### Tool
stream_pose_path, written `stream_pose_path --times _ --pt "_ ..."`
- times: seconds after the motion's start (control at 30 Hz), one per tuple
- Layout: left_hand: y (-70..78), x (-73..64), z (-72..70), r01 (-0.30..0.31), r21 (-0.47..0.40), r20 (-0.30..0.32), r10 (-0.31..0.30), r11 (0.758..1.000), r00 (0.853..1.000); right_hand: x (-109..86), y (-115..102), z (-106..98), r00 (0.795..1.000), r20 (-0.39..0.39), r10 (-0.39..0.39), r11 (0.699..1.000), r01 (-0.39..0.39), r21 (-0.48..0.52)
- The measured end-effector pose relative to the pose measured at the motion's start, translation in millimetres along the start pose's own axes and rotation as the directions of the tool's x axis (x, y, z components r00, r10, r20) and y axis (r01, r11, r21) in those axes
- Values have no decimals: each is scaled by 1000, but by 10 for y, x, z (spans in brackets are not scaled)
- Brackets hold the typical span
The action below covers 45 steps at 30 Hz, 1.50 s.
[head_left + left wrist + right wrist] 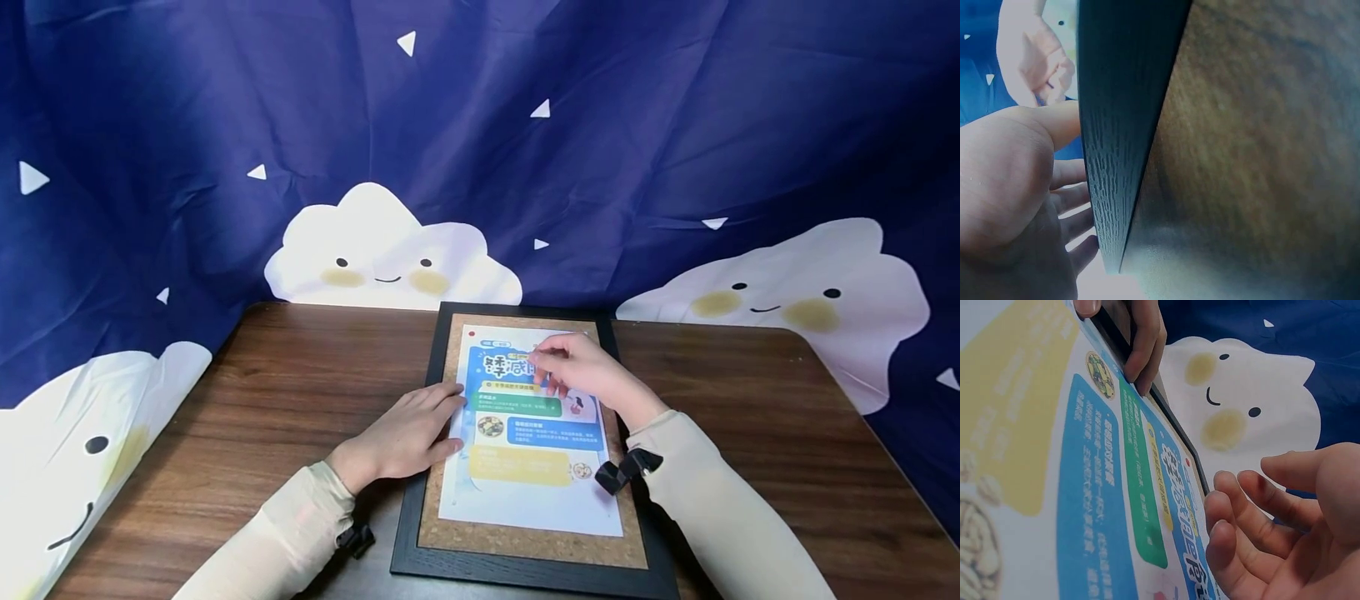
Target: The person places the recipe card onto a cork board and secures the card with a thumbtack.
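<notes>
A printed poster [532,510] with blue, green and yellow text blocks lies on a cork board [525,543] with a black frame [517,572]. At the poster's top left corner sits a small red pushpin [472,333]. My left hand [408,433] rests across the left side of the frame, fingertips and thumb extended over the poster's left edge. Above the poster's upper right part is my right hand [581,371], its fingers loosely bent. In the right wrist view its thumb and fingers [1250,515] stand apart, with nothing seen between them.
The board lies on a brown wooden table [345,350] that extends to both sides. Behind it hangs a dark blue cloth [465,108] with white clouds and triangles. A black strap [628,471] is around the right sleeve's cuff, another black strap [356,540] at the left.
</notes>
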<state>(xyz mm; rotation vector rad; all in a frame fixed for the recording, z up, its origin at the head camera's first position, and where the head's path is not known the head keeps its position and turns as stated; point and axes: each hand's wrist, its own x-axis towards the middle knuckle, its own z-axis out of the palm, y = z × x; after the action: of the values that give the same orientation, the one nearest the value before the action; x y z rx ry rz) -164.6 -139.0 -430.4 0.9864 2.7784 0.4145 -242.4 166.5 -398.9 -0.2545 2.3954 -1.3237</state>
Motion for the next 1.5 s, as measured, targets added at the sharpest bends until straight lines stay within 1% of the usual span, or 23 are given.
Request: stream_pose_path --times 0.13,0.23,0.4,0.53,0.67,0.83,1.07,1.27,1.5 --pt "2 -15 10 -3 0 -5 3 1000 1000 -84 37 -2 1000 4 -2 1000 2 15" --pt "8 -20 12 -7 3 -8 7 1000 1000 -165 65 -23 1000 -3 -19 1000 19 21" --pt "10 -4 18 -9 8 -7 9 1000 1000 -302 145 -89 995 -41 -87 996 87 0" --pt "5 4 21 -8 7 -7 9 1000 1000 -410 204 -144 991 -72 -117 993 116 -10" --pt "0 -1 15 -10 -1 -10 10 1000 1000 -504 246 -188 990 -95 -107 994 107 -2" --pt "-4 -4 17 -21 2 -14 21 1000 1000 -607 293 -236 991 -100 -87 996 89 15" --pt "3 0 11 -17 -5 -13 17 1000 1000 -734 389 -313 985 -137 -101 994 106 34" --pt "-6 -4 13 -8 -7 -9 8 1000 1000 -811 476 -351 982 -161 -98 995 100 5" --pt "-13 -20 12 5 -17 -9 -6 1000 1000 -894 556 -405 975 -193 -113 994 111 -23"
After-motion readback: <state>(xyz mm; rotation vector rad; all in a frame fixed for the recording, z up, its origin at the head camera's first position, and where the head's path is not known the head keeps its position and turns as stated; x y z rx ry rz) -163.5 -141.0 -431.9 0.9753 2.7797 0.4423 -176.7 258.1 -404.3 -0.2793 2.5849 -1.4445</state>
